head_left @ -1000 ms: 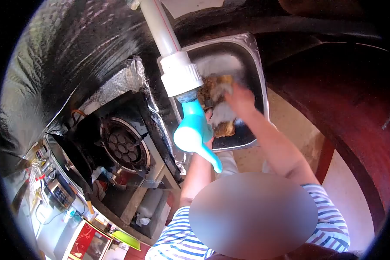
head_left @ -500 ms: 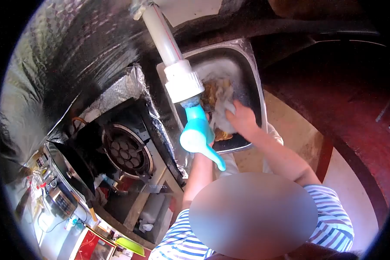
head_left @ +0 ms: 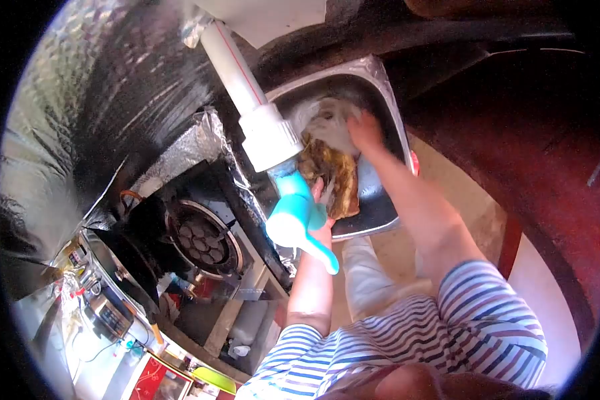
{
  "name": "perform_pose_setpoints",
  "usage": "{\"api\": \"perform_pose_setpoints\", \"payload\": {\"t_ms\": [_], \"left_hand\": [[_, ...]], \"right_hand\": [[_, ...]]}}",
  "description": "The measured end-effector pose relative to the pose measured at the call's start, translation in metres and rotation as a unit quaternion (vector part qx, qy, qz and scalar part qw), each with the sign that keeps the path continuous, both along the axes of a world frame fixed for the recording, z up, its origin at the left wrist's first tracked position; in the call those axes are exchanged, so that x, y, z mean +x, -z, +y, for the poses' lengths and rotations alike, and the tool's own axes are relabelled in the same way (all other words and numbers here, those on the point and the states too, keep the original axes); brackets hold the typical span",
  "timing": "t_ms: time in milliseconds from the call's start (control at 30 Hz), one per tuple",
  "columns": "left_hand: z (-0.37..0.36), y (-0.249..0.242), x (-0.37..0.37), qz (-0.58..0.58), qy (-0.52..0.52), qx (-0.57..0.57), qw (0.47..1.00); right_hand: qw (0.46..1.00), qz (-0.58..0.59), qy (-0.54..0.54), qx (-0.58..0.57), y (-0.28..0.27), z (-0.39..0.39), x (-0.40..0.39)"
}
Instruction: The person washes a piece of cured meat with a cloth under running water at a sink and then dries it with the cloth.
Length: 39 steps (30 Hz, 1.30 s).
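Our left grip (head_left: 325,231) holds a brown slab (head_left: 345,187) in the metal sink (head_left: 377,201); our right grip (head_left: 367,133) clutches blurred whitish cloth (head_left: 335,125).

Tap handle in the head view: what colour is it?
The tap handle is bright turquoise blue, clearest in the head view.

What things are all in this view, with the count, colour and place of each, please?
pipe: one, white with red line, above the sink
tap: one, turquoise, on the pipe's white fitting
sink: one, dark and silvery, centre
brown mass: in the sink; piece count unclear
pale blurred material: count unclear, whitish, in the sink
burner: one, black, left of the sink
foil: count unclear, silver, beside the burner
green item: one, bottom left
striped top: one, blue-white, bottom
hands: two, left at the brown mass, right at the pale material
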<state>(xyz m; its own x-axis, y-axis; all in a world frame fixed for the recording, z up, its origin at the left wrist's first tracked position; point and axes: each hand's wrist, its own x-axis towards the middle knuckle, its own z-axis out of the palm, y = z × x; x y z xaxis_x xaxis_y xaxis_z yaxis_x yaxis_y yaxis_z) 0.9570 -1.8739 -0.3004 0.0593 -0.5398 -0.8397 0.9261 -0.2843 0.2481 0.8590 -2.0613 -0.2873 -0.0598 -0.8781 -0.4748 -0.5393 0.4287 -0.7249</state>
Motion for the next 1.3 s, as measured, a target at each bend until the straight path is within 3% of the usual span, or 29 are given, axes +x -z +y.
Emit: {"api": "perform_pose_setpoints", "payload": {"t_ms": [67, 100, 133, 167, 233, 300, 367, 433, 500, 533, 600, 633, 667, 700, 733, 767, 800, 900, 967, 1000, 1067, 1100, 1133, 1200, 1267, 1300], "left_hand": [[0.001, 0.0, 0.002, 0.049, 0.018, 0.006, 0.999], [0.014, 0.014, 0.004, 0.05, 0.022, 0.006, 0.998], [0.031, 0.037, 0.006, -0.011, 0.03, 0.041, 0.999], [0.027, 0.033, 0.006, -0.034, 0.04, 0.052, 0.997], [0.018, 0.025, 0.006, -0.077, 0.062, 0.076, 0.992], [-0.002, 0.001, 0.006, 0.057, 0.011, 0.041, 0.998], [-0.007, -0.013, 0.01, 0.014, 0.054, 0.038, 0.998], [-0.016, -0.017, 0.013, 0.086, 0.02, 0.063, 0.994], [-0.003, 0.005, 0.014, 0.092, 0.001, 0.051, 0.994], [0.016, 0.032, 0.012, -0.005, 0.003, 0.074, 0.997], [-0.027, -0.031, 0.003, 0.043, 0.006, 0.075, 0.996], [-0.019, -0.009, 0.004, 0.006, 0.005, 0.097, 0.995], [0.006, 0.018, 0.004, -0.14, 0.065, 0.032, 0.987], [0.009, 0.022, 0.003, -0.211, 0.098, -0.006, 0.973], [0.012, 0.025, 0.002, -0.283, 0.124, -0.039, 0.95], [0.001, 0.007, 0.002, -0.232, 0.125, 0.004, 0.965], [-0.013, -0.009, 0.001, -0.18, 0.126, 0.045, 0.974], [-0.036, -0.025, -0.003, -0.228, 0.088, 0.106, 0.964], [-0.034, -0.014, 0.007, -0.246, 0.085, 0.08, 0.962], [-0.027, -0.001, 0.013, -0.314, 0.132, 0.028, 0.94], [-0.024, -0.005, 0.019, -0.307, 0.141, 0.036, 0.94], [-0.045, -0.032, 0.017, -0.235, 0.098, 0.085, 0.963], [-0.059, -0.059, 0.013, -0.24, 0.137, 0.124, 0.953], [-0.049, -0.043, 0.016, -0.225, 0.118, 0.1, 0.962], [-0.021, 0.007, 0.023, -0.198, 0.112, 0.088, 0.97], [-0.026, 0.002, 0.018, -0.194, 0.109, 0.084, 0.971]], "right_hand": [[0.998, 0.066, -0.009, 0.021, -0.006, 0.048, -0.014], [0.994, 0.035, -0.07, 0.07, -0.031, 0.057, -0.024], [0.984, 0.003, -0.131, 0.117, -0.057, 0.059, -0.035], [0.98, -0.03, -0.172, 0.094, -0.064, 0.063, -0.039], [0.984, -0.053, -0.159, 0.064, -0.06, 0.062, -0.033], [0.988, -0.02, -0.135, 0.074, -0.05, 0.037, -0.017], [0.99, 0.02, -0.113, 0.086, -0.019, -0.001, 0.003], [0.989, 0.026, -0.113, 0.09, 0.018, -0.022, 0.016], [0.99, 0.044, -0.131, 0.015, 0.034, -0.033, 0.026], [0.984, 0.017, -0.158, 0.077, 0.029, -0.03, 0.021], [0.988, -0.037, -0.141, 0.05, 0.001, 0.009, 0.0], [0.976, 0.019, -0.206, 0.073, 0.001, 0.033, -0.011], [0.954, -0.005, -0.258, 0.155, -0.053, 0.036, -0.022], [0.944, 0.023, -0.318, 0.082, -0.067, 0.058, -0.03], [0.903, 0.031, -0.402, 0.147, -0.092, 0.051, -0.032], [0.894, 0.073, -0.413, 0.159, -0.09, 0.054, -0.03], [0.9, 0.114, -0.402, 0.122, -0.079, 0.051, -0.028], [0.916, 0.133, -0.378, 0.033, -0.053, 0.022, -0.015], [0.932, 0.131, -0.336, -0.047, -0.035, 0.012, 0.0], [0.936, 0.147, -0.31, -0.081, -0.025, 0.003, 0.009], [0.933, 0.144, -0.321, -0.075, -0.014, -0.018, 0.026], [0.934, 0.141, -0.321, -0.072, -0.008, -0.03, 0.031], [0.928, 0.163, -0.316, -0.113, -0.003, -0.047, 0.037], [0.92, 0.182, -0.311, -0.154, -0.001, -0.052, 0.043], [0.904, 0.163, -0.359, -0.163, 0.002, -0.045, 0.037], [0.902, 0.168, -0.361, -0.166, -0.003, -0.038, 0.032]]}}
